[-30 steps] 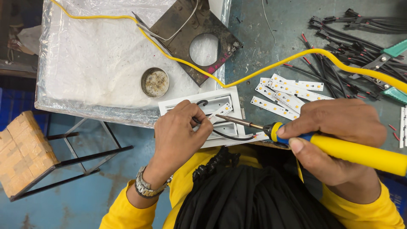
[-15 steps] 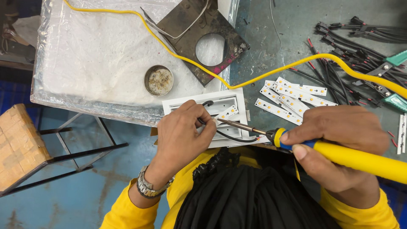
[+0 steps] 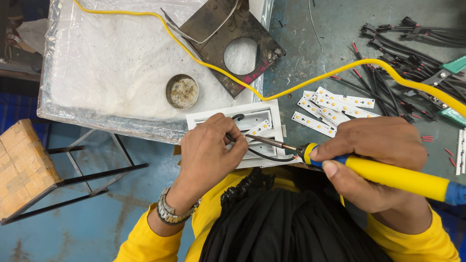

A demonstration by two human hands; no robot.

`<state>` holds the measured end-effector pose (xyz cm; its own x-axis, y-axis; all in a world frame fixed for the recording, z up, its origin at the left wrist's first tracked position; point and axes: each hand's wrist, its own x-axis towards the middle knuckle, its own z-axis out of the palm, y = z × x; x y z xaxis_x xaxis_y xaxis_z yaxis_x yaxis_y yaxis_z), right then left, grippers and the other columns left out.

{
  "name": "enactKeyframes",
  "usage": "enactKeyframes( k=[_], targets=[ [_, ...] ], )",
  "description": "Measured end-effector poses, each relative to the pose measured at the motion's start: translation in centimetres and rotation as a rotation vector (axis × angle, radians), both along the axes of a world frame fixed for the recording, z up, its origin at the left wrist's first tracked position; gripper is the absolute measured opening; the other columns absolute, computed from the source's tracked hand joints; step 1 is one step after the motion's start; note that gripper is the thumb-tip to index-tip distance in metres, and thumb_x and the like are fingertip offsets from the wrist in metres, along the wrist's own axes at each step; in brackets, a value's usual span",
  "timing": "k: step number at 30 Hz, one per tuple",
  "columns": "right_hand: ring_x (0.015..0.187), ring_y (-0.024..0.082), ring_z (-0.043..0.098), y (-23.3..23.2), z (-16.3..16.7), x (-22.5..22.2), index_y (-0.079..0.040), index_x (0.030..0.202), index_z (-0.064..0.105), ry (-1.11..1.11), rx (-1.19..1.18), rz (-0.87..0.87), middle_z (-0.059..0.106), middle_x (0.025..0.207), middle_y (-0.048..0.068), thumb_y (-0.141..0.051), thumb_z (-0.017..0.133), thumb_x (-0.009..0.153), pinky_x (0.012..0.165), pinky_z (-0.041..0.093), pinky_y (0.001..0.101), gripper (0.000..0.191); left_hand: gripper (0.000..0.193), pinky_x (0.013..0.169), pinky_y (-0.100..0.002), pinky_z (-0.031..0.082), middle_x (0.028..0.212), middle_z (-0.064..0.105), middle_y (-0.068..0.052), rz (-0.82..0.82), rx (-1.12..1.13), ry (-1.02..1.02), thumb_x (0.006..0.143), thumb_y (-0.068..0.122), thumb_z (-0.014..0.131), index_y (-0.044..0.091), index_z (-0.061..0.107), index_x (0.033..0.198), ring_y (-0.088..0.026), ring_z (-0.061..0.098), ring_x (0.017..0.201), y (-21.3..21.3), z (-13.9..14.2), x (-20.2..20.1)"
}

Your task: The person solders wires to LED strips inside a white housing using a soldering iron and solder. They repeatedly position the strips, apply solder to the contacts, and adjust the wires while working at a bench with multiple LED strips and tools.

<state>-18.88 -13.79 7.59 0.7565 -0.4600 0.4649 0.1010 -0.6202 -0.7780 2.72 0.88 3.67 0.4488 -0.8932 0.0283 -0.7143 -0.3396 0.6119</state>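
Observation:
My right hand grips a yellow-handled soldering iron, its metal tip reaching left to a small white LED strip. That strip lies in a white plastic jig at the table's near edge. My left hand pinches a thin black wire beside the strip, right where the tip rests. The iron's yellow cable curves across the table. A metal watch sits on my left wrist.
A small round tin sits on a white plastic-wrapped slab. A dark metal plate with a round hole lies behind the jig. Loose LED strips, black wire bundles and green-handled cutters lie right. A wooden stool stands left.
Both hands hold their grips and stay at the jig. The view has drifted slightly; the iron tip remains on the strip.

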Motion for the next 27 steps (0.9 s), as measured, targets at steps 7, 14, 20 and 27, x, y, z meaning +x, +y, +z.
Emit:
enactKeyframes(
  k=[7, 14, 20, 27],
  targets=[
    [0.052, 0.016, 0.063, 0.0, -0.2, -0.1, -0.001, 0.079, 0.069, 0.008, -0.008, 0.002, 0.069, 0.07, 0.006, -0.012, 0.067, 0.077, 0.052, 0.048, 0.0282, 0.011, 0.012, 0.052, -0.039, 0.047, 0.073, 0.066, -0.004, -0.001, 0.001, -0.011, 0.076, 0.019, 0.073, 0.01, 0.066, 0.07, -0.023, 0.065, 0.059, 0.0, -0.1, 0.0],
    [0.052, 0.016, 0.06, -0.3, 0.1, -0.8, 0.001, 0.081, 0.07, -0.018, 0.014, -0.055, 0.069, 0.071, 0.007, -0.014, 0.067, 0.076, 0.051, 0.046, 0.0263, 0.016, 0.012, 0.052, -0.039, 0.047, 0.074, 0.065, -0.004, 0.005, 0.002, -0.006, 0.076, 0.018, 0.073, 0.01, 0.065, 0.071, -0.022, 0.065, 0.059, 0.0, -0.2, 0.0],
    [0.052, 0.015, 0.062, -0.1, 0.0, -0.9, 0.003, 0.081, 0.07, -0.012, 0.042, -0.074, 0.07, 0.072, 0.007, -0.014, 0.068, 0.078, 0.053, 0.048, 0.0254, 0.017, 0.012, 0.054, -0.039, 0.048, 0.074, 0.065, -0.004, 0.004, -0.024, -0.024, 0.076, 0.019, 0.073, 0.011, 0.066, 0.071, -0.023, 0.066, 0.061, 0.1, -0.5, -0.2],
    [0.06, 0.011, 0.06, -1.9, -0.6, -0.3, 0.004, 0.11, 0.063, -0.217, 0.179, -0.348, 0.067, 0.089, 0.008, -0.018, 0.066, 0.112, 0.055, 0.047, 0.0189, 0.023, 0.012, 0.055, -0.043, 0.049, 0.076, 0.066, -0.005, 0.005, -0.122, -0.041, 0.077, 0.019, 0.073, 0.011, 0.065, 0.072, -0.028, 0.066, 0.063, -0.6, -1.1, -1.2]
  ],
)
